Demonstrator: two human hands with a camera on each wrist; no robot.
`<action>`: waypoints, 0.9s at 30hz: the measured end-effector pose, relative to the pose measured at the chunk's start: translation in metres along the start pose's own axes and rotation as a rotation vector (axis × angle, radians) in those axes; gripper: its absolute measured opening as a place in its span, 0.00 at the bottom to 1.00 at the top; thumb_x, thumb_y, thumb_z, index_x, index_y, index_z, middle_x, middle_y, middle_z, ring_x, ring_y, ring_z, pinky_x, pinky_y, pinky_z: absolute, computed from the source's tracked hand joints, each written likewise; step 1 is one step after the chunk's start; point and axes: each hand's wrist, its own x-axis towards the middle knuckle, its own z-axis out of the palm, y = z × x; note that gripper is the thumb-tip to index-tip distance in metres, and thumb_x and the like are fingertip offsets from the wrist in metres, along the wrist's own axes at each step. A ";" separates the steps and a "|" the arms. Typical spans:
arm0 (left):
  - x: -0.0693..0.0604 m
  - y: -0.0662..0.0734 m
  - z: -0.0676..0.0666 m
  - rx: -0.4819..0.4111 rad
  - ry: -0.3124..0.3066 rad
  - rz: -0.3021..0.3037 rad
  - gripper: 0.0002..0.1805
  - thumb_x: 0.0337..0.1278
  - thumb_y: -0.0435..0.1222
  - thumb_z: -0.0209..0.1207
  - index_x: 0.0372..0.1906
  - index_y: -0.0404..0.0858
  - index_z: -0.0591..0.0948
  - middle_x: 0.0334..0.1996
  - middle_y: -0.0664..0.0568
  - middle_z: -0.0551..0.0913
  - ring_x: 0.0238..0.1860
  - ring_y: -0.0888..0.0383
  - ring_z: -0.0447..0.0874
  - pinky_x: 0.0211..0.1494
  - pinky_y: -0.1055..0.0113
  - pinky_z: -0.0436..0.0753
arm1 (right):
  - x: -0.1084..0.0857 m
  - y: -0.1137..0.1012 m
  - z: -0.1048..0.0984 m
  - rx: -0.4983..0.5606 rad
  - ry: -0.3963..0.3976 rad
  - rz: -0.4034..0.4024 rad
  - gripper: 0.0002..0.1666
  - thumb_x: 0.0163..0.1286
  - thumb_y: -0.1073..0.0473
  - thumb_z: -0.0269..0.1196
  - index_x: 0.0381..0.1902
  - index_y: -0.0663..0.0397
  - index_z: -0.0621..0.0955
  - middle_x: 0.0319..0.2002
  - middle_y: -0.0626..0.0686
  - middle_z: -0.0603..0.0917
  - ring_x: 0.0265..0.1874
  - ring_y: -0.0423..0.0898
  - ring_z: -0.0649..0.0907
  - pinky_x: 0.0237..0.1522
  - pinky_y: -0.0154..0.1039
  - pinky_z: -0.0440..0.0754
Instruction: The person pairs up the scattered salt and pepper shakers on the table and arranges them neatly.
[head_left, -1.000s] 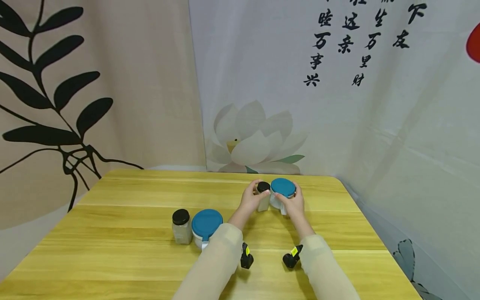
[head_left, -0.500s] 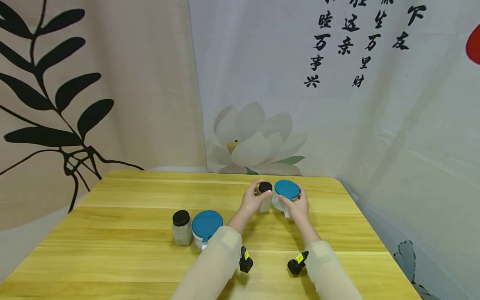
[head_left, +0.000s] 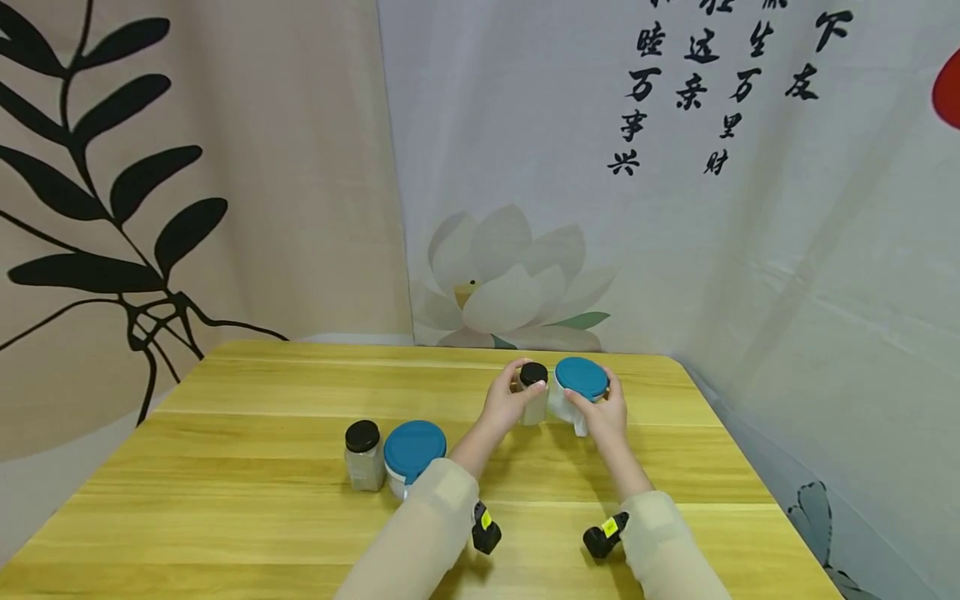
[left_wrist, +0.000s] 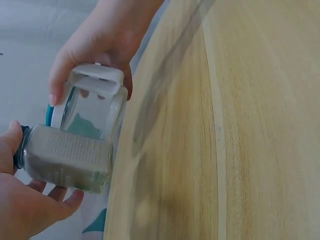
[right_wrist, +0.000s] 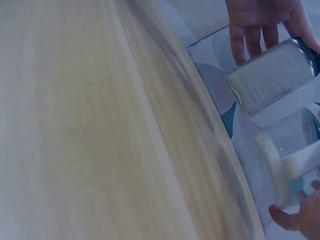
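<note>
My left hand (head_left: 504, 402) holds a glass jar with a black lid (head_left: 534, 372), thumb and fingers about its upper part. In the left wrist view the jar (left_wrist: 70, 155) has printed text on its side and pale contents. My right hand (head_left: 609, 412) holds a clear container with a blue lid (head_left: 582, 377) and a white handle (left_wrist: 97, 79). The right thumb lies along the lid's near edge. Both vessels are side by side with a narrow gap, near the table's far edge. Whether their bases touch the table is hard to tell.
On the wooden table (head_left: 225, 517), a second black-lidded jar (head_left: 365, 467) stands beside a second blue-lidded container (head_left: 415, 450), left of my left forearm, which partly covers that container. Behind the far edge hangs a printed cloth (head_left: 510, 167). Black cameras sit at both wrists.
My right hand has shifted right with the blue-lidded container. My left hand has moved slightly right with the jar. The gap between the two vessels is a little wider.
</note>
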 end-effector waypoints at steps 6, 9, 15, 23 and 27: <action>-0.004 0.001 -0.004 0.012 -0.002 -0.005 0.24 0.60 0.37 0.64 0.61 0.41 0.74 0.42 0.46 0.77 0.46 0.48 0.77 0.46 0.53 0.77 | -0.002 0.002 -0.007 -0.006 0.021 -0.015 0.51 0.54 0.56 0.74 0.71 0.56 0.60 0.64 0.63 0.66 0.60 0.58 0.67 0.58 0.57 0.66; -0.005 0.003 -0.005 0.020 -0.010 -0.008 0.25 0.60 0.38 0.64 0.61 0.42 0.74 0.42 0.46 0.76 0.46 0.48 0.76 0.46 0.53 0.77 | -0.003 0.002 -0.009 -0.024 0.023 -0.022 0.51 0.54 0.56 0.74 0.71 0.55 0.60 0.64 0.63 0.66 0.62 0.58 0.66 0.60 0.57 0.64; -0.008 0.007 -0.006 0.046 -0.033 0.005 0.25 0.60 0.38 0.64 0.62 0.43 0.74 0.44 0.45 0.77 0.46 0.48 0.76 0.47 0.51 0.76 | -0.006 -0.002 -0.012 -0.052 0.016 -0.047 0.52 0.55 0.56 0.74 0.71 0.57 0.59 0.66 0.63 0.65 0.65 0.59 0.64 0.62 0.60 0.61; -0.013 0.010 -0.007 0.048 -0.066 0.019 0.26 0.60 0.39 0.63 0.63 0.43 0.73 0.43 0.46 0.75 0.49 0.46 0.74 0.50 0.48 0.73 | -0.009 -0.010 -0.016 -0.063 0.017 -0.043 0.53 0.55 0.54 0.74 0.72 0.56 0.58 0.66 0.62 0.65 0.64 0.59 0.65 0.61 0.60 0.63; -0.014 0.013 -0.008 0.055 -0.075 0.027 0.25 0.61 0.39 0.63 0.63 0.43 0.73 0.43 0.46 0.75 0.48 0.47 0.74 0.49 0.49 0.73 | -0.012 -0.012 -0.019 -0.066 0.027 -0.040 0.52 0.55 0.54 0.74 0.72 0.55 0.59 0.66 0.62 0.65 0.62 0.58 0.66 0.60 0.59 0.65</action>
